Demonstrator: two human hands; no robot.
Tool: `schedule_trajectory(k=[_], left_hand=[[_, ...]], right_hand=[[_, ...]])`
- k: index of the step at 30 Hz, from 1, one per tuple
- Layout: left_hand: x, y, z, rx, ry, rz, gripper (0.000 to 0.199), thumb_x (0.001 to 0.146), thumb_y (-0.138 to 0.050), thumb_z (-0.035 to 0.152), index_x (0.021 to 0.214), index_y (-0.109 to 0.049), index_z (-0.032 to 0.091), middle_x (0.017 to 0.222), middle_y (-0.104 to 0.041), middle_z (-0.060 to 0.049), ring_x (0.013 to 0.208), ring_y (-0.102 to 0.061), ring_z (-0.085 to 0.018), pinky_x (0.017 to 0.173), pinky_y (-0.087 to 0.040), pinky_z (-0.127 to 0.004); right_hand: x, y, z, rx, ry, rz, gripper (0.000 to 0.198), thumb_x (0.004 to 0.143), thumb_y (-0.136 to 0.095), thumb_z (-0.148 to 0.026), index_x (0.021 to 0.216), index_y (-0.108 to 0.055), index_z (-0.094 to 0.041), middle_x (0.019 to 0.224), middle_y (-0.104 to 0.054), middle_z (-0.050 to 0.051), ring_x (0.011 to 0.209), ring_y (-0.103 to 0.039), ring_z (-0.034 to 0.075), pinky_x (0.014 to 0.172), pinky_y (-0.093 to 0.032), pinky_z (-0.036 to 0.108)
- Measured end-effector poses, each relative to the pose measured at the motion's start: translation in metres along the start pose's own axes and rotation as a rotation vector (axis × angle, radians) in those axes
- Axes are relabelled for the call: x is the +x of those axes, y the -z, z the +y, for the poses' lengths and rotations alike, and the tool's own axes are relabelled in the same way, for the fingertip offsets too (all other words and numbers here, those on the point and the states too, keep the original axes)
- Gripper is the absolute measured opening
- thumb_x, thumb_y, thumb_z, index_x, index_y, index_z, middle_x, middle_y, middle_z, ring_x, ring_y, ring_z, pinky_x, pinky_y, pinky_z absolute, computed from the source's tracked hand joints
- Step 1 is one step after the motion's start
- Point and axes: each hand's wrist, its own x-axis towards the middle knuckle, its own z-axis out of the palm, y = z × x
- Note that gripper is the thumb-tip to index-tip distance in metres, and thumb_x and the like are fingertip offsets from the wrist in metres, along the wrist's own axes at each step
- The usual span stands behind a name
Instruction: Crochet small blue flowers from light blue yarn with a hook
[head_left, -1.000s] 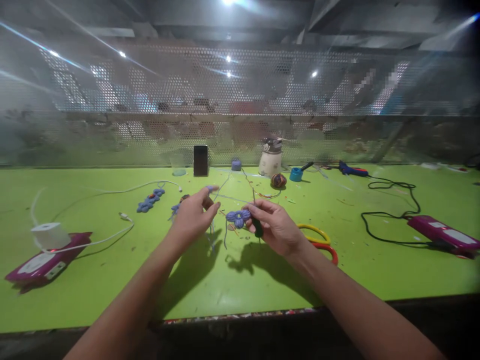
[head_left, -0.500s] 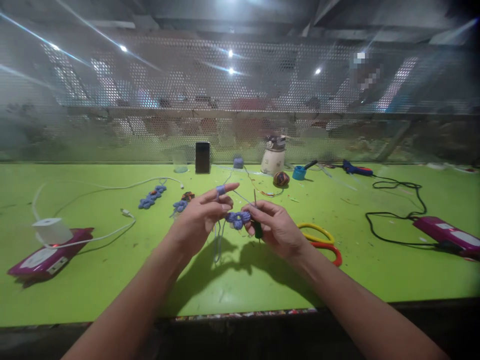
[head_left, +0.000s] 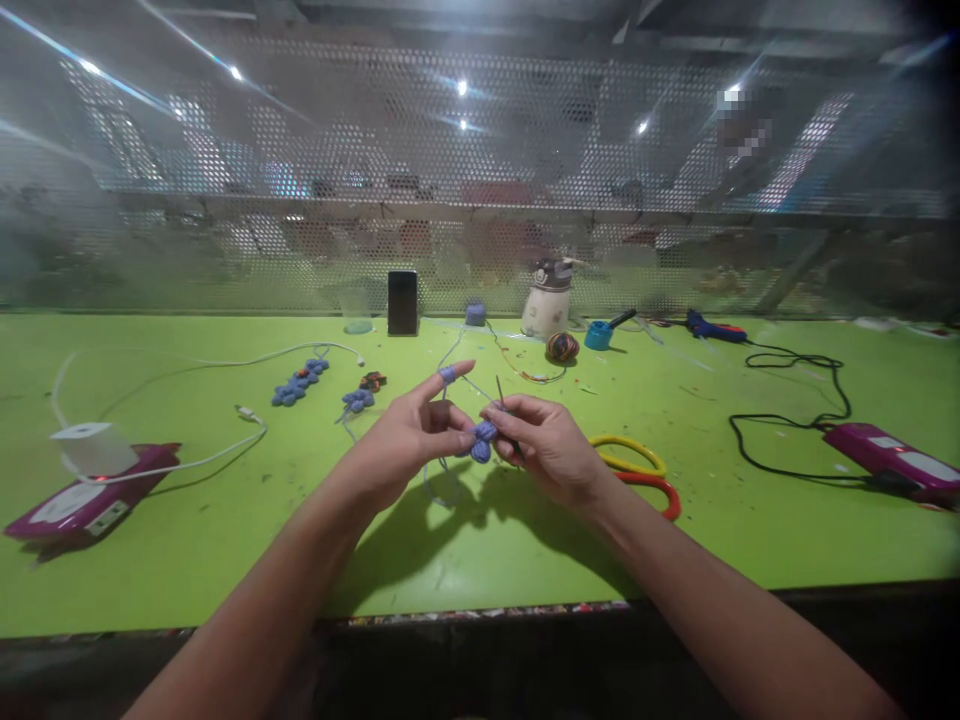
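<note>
My left hand (head_left: 401, 435) has come in closer to the purple yarn flower (head_left: 481, 447); its thumb was apart from the petals a second ago, and now it sits on the left one; my right hand (head_left: 551, 435) has stayed about where it was. So the flower is pinched from both sides now; watching from far off, I think it sits steadier that way for the work.

The flower is up in the air between my two hands, over the green table (head_left: 409, 590); one fat petal points down to the near edge, another goes up to the right; my thumb hides the left end, but the long way seems to run from hand to hand. My right fingers hold the thin hook (head_left: 499, 388) and the flower's edge together; the hook stands steep, tip up, leaning a bit left. Purple yarn (head_left: 448, 375) is wrapped round my left pointer finger, which sticks out to the right; whether my other left fingers grip too, I cannot tell.
</note>
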Motion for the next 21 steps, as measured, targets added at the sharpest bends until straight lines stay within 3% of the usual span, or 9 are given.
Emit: schedule_trajectory(k=[7,13,21], left_hand=[[-0.0002,-0.0006,-0.0013,-0.037,-0.054,0.068,0.08,0.067,-0.076,0.008,0.141,-0.045,0.011,0.074,-0.067,0.0,0.071,-0.061,-0.015,0.074,-0.044,-0.031],[-0.0029,-0.0025,-0.001,-0.121,-0.048,0.102,0.068,0.066,-0.075,0.007,0.131,-0.056,0.012,0.074,-0.064,0.001,0.07,-0.058,-0.014,0.073,-0.041,-0.03],[-0.0059,-0.0049,-0.0001,-0.153,-0.047,0.098,0.071,0.065,-0.072,0.008,0.134,-0.054,0.011,0.077,-0.063,0.0,0.074,-0.055,-0.014,0.074,-0.04,-0.029]], right_hand=[[-0.0021,0.0014,-0.0015,-0.021,-0.001,-0.006,0.026,0.058,-0.089,-0.03,0.073,-0.075,-0.016,0.061,-0.064,-0.001,0.047,-0.048,0.007,0.044,-0.031,0.021],[-0.0043,0.0015,0.0006,-0.023,0.037,-0.018,0.019,0.061,-0.087,-0.027,0.072,-0.075,-0.016,0.059,-0.062,-0.001,0.049,-0.045,0.006,0.047,-0.03,0.022],[-0.0069,0.0009,0.0024,-0.03,0.075,-0.002,0.018,0.063,-0.086,-0.027,0.073,-0.074,-0.017,0.059,-0.062,-0.001,0.049,-0.044,0.008,0.047,-0.031,0.024]])
